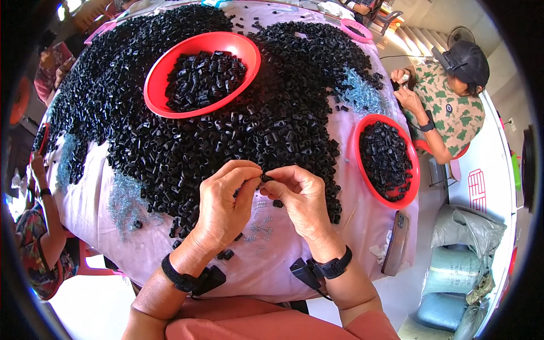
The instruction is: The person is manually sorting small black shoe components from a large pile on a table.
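Note:
My left hand (pixel 229 195) and my right hand (pixel 299 201) meet over the near part of the table, fingertips pinched together. Between them is a small black plastic part (pixel 265 178), mostly covered by the fingers; its exact kind does not show. Just beyond my hands spreads a large heap of similar hollow black plastic parts (pixel 187 153). Small silvery coil springs (pixel 258 226) lie loose on the pink cloth under my hands, and a bigger pile of springs (pixel 127 204) sits to the left.
A red basin (pixel 249 73) full of black parts rests on the heap; another red basin (pixel 358 164) with small black pieces stands at the right. A phone (pixel 395 243) lies near the right edge. Co-workers sit around the table, one person (pixel 447 102) at the right. Sacks (pixel 453 272) stand beyond.

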Available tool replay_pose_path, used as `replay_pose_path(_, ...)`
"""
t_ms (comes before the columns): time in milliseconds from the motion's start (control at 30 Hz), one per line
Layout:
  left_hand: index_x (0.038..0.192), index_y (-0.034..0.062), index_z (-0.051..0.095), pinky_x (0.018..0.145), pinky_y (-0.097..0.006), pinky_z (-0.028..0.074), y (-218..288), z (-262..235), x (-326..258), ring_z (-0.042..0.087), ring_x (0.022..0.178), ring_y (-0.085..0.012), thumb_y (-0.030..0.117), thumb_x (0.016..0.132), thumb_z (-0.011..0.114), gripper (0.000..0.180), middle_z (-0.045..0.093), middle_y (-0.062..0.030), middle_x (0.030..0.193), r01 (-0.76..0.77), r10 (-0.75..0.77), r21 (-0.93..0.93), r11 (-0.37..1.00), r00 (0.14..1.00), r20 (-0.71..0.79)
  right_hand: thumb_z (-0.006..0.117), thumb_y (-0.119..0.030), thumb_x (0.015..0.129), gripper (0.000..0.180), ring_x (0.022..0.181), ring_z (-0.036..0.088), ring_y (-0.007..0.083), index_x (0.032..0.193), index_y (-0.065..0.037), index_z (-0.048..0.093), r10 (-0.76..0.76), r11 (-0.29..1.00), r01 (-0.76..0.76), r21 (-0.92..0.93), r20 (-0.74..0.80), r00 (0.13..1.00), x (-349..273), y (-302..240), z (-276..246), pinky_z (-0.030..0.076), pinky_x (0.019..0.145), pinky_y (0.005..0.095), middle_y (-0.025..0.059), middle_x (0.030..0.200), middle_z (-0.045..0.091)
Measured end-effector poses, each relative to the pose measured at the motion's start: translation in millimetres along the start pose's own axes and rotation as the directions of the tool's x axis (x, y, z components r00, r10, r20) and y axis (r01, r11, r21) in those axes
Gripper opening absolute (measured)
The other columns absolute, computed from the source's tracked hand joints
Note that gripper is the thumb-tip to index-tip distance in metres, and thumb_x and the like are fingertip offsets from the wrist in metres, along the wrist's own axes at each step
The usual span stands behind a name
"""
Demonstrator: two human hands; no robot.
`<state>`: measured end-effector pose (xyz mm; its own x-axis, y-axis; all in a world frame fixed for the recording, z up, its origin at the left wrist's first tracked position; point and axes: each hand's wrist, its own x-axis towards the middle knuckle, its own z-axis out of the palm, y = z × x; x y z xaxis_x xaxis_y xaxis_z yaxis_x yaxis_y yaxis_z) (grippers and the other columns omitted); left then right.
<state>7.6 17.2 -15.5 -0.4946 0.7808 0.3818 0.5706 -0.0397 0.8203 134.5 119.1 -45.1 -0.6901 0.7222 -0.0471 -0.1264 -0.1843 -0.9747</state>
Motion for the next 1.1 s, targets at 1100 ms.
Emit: replay_pose_path(1100,0.096,-0.0025,0.063,0.069,-0.037,0.056,-5,-7,3,0.070,0.080,-0.0332,-0.005,0.089,0.060,0.008,0.068,-0.0166,0.095,-0.082,0.081,0.029,0.996,0.996,0.035,0.074,0.010,0.085,0.017,0.088,0.066,0.0076,0.098,0.001,0.070,-0.086,0.991,0.084,0.104,0.009,0.996,3,8,0,0.056,0.080,0.0212,0.0069,0.105,0.072)
